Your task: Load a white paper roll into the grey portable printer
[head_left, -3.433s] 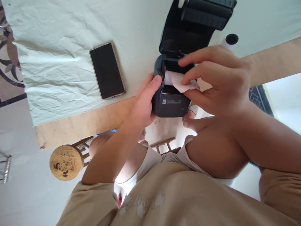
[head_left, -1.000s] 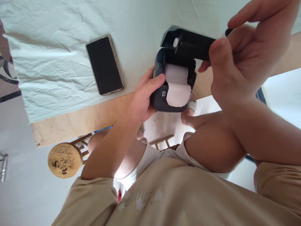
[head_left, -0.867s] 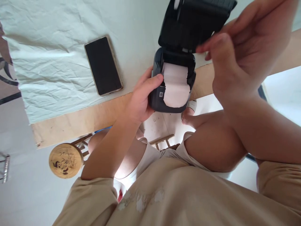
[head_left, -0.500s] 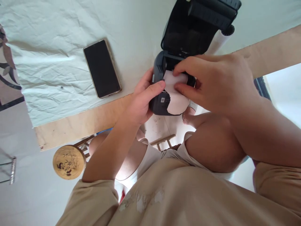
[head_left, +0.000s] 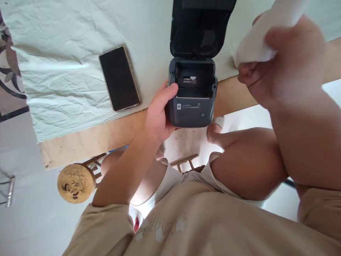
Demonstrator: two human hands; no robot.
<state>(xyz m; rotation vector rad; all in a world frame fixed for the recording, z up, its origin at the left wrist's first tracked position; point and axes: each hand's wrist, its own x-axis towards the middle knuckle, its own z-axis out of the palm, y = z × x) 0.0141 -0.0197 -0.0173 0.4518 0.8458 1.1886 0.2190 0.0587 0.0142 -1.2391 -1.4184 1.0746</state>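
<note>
Left hand: closed on the left side of the dark printer, thumb on the rim of its bay. Right hand: fingers closed around white paper, right of the printer and apart from it; through the blur I cannot tell the paper's exact form. The printer is held over the near edge of the table, lid raised toward the far side, a printed label visible inside the bay. A phone lies on the cloth to the left; a round stool stands at near left.
</note>
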